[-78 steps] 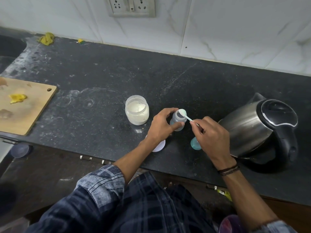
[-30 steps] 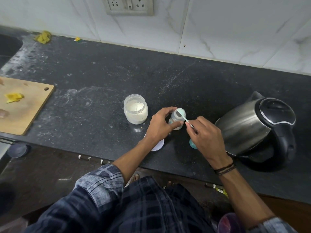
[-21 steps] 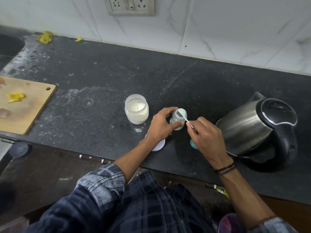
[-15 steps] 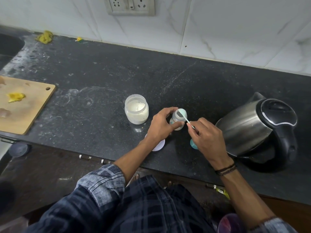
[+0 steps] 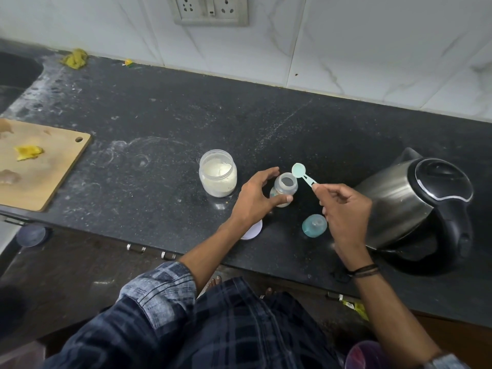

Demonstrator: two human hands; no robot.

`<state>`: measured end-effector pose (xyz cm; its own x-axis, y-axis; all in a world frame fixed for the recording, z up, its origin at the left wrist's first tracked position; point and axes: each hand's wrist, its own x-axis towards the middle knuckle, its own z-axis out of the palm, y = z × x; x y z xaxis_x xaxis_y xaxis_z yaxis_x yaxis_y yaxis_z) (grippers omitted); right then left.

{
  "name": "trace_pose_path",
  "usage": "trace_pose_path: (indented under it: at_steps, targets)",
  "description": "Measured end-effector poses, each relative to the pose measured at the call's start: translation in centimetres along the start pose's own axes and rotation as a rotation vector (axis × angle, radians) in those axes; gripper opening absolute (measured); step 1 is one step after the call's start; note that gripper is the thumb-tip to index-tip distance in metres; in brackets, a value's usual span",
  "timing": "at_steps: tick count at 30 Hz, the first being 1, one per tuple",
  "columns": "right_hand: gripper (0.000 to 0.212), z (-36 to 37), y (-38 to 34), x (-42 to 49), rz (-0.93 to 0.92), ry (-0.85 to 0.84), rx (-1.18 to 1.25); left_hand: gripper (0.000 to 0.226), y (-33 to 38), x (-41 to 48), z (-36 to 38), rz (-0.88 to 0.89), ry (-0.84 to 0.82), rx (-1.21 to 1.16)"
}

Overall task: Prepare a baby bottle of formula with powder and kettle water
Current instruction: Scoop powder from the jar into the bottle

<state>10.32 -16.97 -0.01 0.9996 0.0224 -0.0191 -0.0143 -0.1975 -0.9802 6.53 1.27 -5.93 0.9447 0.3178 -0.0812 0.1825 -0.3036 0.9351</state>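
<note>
A small clear baby bottle (image 5: pixel 285 187) stands open on the black counter (image 5: pixel 159 123). My left hand (image 5: pixel 255 198) curls around its left side, thumb against the front. My right hand (image 5: pixel 343 209) pinches the handle of a pale green scoop (image 5: pixel 299 171), whose empty bowl hovers just right of the bottle's mouth. An open jar of white powder (image 5: pixel 217 173) stands to the left of the bottle. The bottle's teal teat cap (image 5: pixel 314 225) lies on the counter under my right hand. A steel kettle (image 5: pixel 415 206) with a black lid sits at the right.
A white jar lid (image 5: pixel 253 230) lies near the counter's front edge, partly under my left wrist. A wooden cutting board (image 5: pixel 40 166) with yellow scraps is at the far left. A wall socket (image 5: pixel 210 9) is on the tiled wall behind.
The scoop has come off the bottle's mouth, up and to the right, and now shows empty. My left hand's fingers have loosened a little around the bottle.
</note>
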Motion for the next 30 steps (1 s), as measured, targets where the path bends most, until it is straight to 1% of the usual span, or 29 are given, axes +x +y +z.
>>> trace_pose_path:
  at_steps: [5,7,9,12,14,16,18,19,21,23,26,30]
  targets:
    - [0.006,0.4,-1.0,0.5,0.072,-0.04,0.105,0.077,-0.5,-0.7,-0.8,0.026,0.016,0.031]
    - [0.007,0.9,-1.7,0.8,0.088,-0.074,0.11,0.069,-0.5,-1.3,-1.3,0.052,0.043,0.058]
    - [0.011,1.5,-2.2,1.0,0.099,-0.108,0.105,0.057,-0.4,-2.0,-1.9,0.103,0.098,0.082]
    - [0.013,2.7,-3.0,1.2,0.091,-0.166,0.097,0.036,-0.1,-3.4,-2.9,0.233,0.24,0.113]
    - [0.014,3.6,-3.5,1.3,0.093,-0.197,0.087,0.026,0.1,-4.1,-3.7,0.339,0.386,0.137]
    - [0.013,4.6,-3.9,1.2,0.094,-0.226,0.074,0.025,0.1,-4.4,-4.6,0.447,0.558,0.167]
    - [0.013,5.6,-4.5,1.2,0.086,-0.263,0.047,0.03,-0.1,-4.3,-5.7,0.498,0.703,0.193]
    - [0.012,6.1,-4.9,1.2,0.082,-0.284,0.029,0.033,-0.2,-4.2,-6.3,0.486,0.744,0.198]
    - [0.012,7.2,-5.5,1.2,0.078,-0.325,-0.017,0.04,-0.7,-4.1,-7.5,0.378,0.761,0.187]
    - [0.012,8.5,-6.1,1.3,0.06,-0.362,-0.096,0.055,-1.4,-4.1,-8.5,0.244,0.728,0.187]
    - [0.012,10.6,-6.7,1.7,0.0,-0.437,-0.236,0.079,-2.4,-4.0,-9.7,0.104,0.657,0.241]
    - [0.014,13.1,-7.7,2.4,-0.157,-0.518,-0.532,0.093,-3.7,-3.7,-10.7,0.003,0.564,0.283]
